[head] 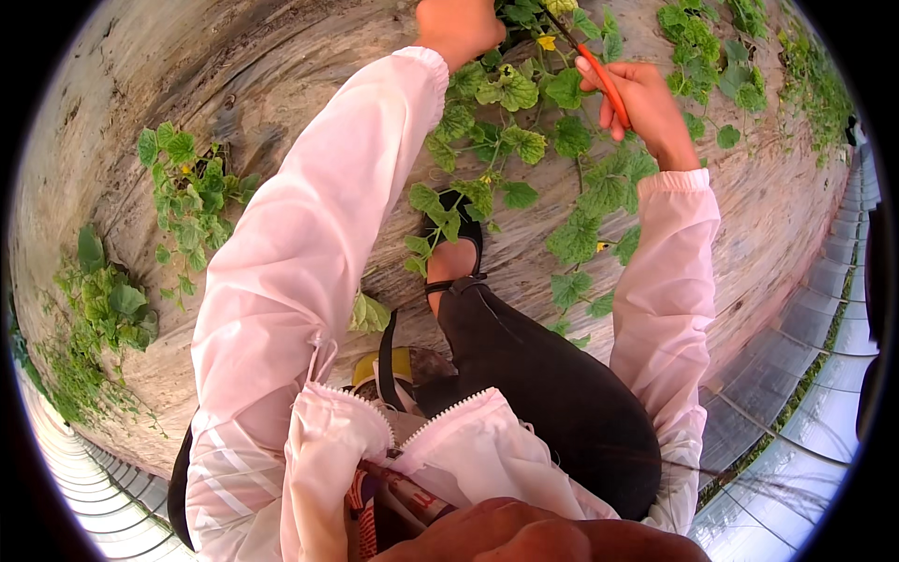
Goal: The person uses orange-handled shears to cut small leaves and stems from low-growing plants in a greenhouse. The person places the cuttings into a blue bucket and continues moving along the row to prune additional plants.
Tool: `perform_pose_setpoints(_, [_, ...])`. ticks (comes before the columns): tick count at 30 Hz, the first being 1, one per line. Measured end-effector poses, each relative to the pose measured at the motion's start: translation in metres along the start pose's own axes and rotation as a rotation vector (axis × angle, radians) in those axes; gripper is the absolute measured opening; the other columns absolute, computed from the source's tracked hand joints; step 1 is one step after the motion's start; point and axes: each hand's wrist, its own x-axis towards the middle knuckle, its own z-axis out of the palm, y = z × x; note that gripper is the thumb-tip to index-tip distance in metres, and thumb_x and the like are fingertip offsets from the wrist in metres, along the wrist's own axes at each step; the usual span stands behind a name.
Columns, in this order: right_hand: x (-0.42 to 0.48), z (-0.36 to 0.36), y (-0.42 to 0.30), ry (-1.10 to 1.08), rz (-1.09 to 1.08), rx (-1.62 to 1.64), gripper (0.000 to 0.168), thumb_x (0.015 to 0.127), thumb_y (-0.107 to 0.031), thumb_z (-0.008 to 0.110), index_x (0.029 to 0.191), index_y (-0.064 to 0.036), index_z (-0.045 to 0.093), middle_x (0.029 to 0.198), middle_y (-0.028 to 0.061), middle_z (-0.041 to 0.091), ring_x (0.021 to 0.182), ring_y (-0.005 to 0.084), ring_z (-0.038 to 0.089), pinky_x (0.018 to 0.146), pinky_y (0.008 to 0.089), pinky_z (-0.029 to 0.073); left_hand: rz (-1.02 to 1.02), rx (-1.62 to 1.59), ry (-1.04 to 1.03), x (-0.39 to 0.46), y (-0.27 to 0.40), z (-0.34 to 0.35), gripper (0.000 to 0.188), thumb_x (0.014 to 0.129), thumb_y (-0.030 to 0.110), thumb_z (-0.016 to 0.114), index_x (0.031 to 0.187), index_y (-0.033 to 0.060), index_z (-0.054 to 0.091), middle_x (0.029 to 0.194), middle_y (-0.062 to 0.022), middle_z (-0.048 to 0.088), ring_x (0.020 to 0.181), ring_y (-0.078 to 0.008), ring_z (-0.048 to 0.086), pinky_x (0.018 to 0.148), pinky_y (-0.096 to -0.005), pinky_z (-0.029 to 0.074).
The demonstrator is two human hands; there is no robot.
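My right hand (pixel 642 105) holds scissors or snips with red handles (pixel 605 84); their dark blades point up and left into the leaves at the top of the view. My left hand (pixel 460 28) is at the top edge, its fingers bent and partly out of frame, beside the same foliage. What it holds, if anything, cannot be seen. Between and below my hands spreads a leafy vine plant (pixel 516 91), cucumber or melon by its look, with a yellow flower (pixel 546 43). Its trailing stems reach over my black shoe (pixel 460 218).
Pale sheeting (pixel 295 91) covers the soil. Similar plants grow at the left (pixel 193 190), lower left (pixel 116 302) and upper right (pixel 692 53). My bent knee (pixel 562 393) rises between my arms. Along the right runs a clear-panelled greenhouse wall (pixel 808 414).
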Motion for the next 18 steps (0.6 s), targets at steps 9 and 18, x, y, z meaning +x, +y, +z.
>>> perform_pose_setpoints(9, [-0.001,0.006,0.000,0.006,0.018,-0.095,0.051,0.091,-0.051,0.068,0.092,0.000,0.071,0.051,0.0042,0.056,0.038,0.0107,0.051,0.042,0.0249,0.038,0.032,-0.084,0.108,0.003,-0.003,0.001,0.023,0.070,0.012,0.068,0.091,0.0031,0.069,0.088,-0.0196,0.069,0.083,-0.0398,0.068,0.070,-0.0485,0.055])
perform_pose_setpoints(18, [-0.012,0.002,-0.012,0.161,-0.077,-0.459,0.044,0.093,-0.047,0.066,0.083,-0.004,0.071,0.051,0.0044,0.056,0.040,0.0134,0.055,0.043,0.0276,0.041,0.490,-0.121,0.060,-0.020,0.003,-0.012,0.020,0.079,0.013,0.070,0.098,0.0076,0.069,0.092,-0.0162,0.065,0.088,-0.0359,0.065,0.075,-0.0459,0.053])
